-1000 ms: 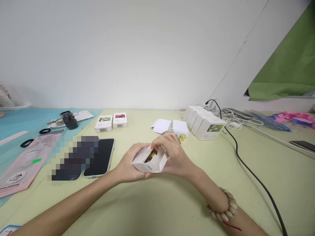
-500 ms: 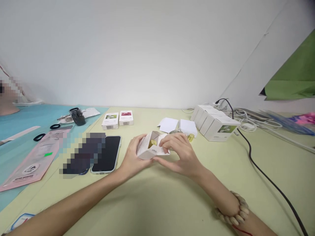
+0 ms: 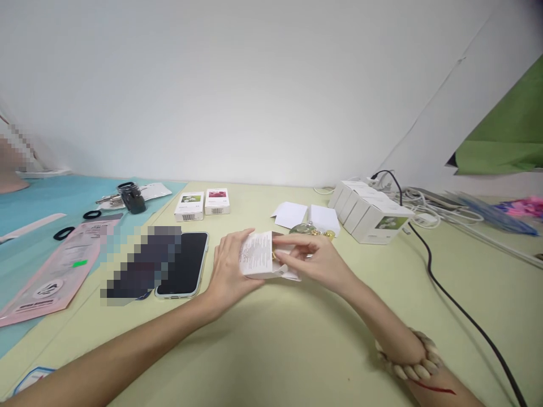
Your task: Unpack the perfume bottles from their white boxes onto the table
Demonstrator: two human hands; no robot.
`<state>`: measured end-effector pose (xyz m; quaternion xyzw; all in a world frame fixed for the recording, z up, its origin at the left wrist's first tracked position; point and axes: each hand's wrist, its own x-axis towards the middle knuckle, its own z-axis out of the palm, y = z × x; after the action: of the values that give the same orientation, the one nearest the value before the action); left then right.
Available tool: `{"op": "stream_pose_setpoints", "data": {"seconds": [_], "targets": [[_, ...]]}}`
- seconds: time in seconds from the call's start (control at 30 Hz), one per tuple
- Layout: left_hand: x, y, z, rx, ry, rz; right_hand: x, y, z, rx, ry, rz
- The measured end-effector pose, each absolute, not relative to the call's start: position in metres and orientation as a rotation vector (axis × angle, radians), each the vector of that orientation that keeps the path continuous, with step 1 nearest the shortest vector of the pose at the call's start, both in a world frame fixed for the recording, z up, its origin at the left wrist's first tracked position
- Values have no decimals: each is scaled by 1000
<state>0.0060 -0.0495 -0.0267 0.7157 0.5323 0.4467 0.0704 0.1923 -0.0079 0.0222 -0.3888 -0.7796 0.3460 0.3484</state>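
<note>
My left hand (image 3: 229, 268) grips a small white carton (image 3: 256, 255) from its left side. The carton lies tilted, printed side up, with its open end and loose flaps facing right. At that opening, my right hand (image 3: 324, 261) pinches a gold cap (image 3: 274, 255) between thumb and forefinger. Whatever sits deeper in the carton is hidden. Just behind my right hand lies a clear greenish glass bottle (image 3: 302, 228) with gold at its neck, partly covered by the fingers.
White open packaging (image 3: 292, 215) lies behind the bottle. A row of white cartons (image 3: 375, 226) stands to the right, near a black cable (image 3: 445, 299). Two flat cartons (image 3: 189, 207) sit back left, with a phone (image 3: 184, 264) closer. Further left are a dark jar (image 3: 132, 198) and pink pouch (image 3: 55, 277).
The carton has turned so its opening faces right and its printed side shows. My right fingers have moved from the flap to the gold cap, and more of the glass bottle is visible.
</note>
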Motion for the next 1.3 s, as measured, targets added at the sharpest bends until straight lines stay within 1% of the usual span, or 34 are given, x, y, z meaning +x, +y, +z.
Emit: {"op": "stream_pose_setpoints", "data": {"seconds": [0.17,0.3,0.5,0.6,0.7,0.83,1.03,1.1,1.2,1.3], "targets": [[4,-47,-29,2229,1529,1265,196,-4,20,-981,-2260,988],[3,-47,-26,2383,1503,1104,190,-2,6,-904,-2314,1022],[0,-50,-24,2486,1563,933,182,3,-18,-953,-2224,806],[0,-49,-24,2492,1613,887,180,3,-19,-983,-2245,699],[0,-47,-24,2489,1648,847,179,3,-19,-1006,-2275,660],[-2,-45,-23,2475,1679,848,180,5,-24,-1039,-2245,739],[-7,-41,-24,2435,1645,896,178,5,-28,-974,-2029,1043],[-7,-41,-23,2419,1651,913,176,4,-28,-976,-1998,1055],[-7,-40,-23,2417,1655,941,175,4,-28,-974,-1966,978],[-7,-40,-23,2436,1677,945,177,6,-25,-996,-1812,998]]}}
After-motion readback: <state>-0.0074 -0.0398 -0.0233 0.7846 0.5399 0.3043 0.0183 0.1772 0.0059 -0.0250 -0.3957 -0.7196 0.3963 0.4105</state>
